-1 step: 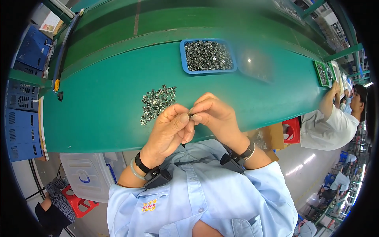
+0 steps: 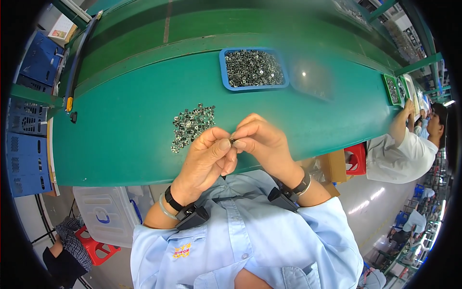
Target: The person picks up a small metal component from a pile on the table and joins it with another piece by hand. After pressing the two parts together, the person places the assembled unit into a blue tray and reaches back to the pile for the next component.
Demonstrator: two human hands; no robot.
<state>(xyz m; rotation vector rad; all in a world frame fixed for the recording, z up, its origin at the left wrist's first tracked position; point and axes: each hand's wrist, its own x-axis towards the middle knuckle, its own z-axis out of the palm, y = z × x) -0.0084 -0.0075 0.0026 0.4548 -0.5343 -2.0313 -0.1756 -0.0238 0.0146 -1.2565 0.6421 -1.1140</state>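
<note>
The glossy green workbench top (image 2: 120, 139) is evenly lit from overhead, with small glare spots. Edges are bent and darkened by fisheye distortion.

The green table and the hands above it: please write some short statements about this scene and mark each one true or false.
1. Both hands pinch one small dark part between their fingers. True: the left hand and the right hand meet at it.
2. The blue tray is empty. False: it is full of small metal parts.
3. A loose pile of small parts lies on the green table, left of the hands. True.
4. The pile lies inside the blue tray. False: it lies on the bare table, nearer the person than the tray.
5. Another person sits at the right end of the table. True.
</note>
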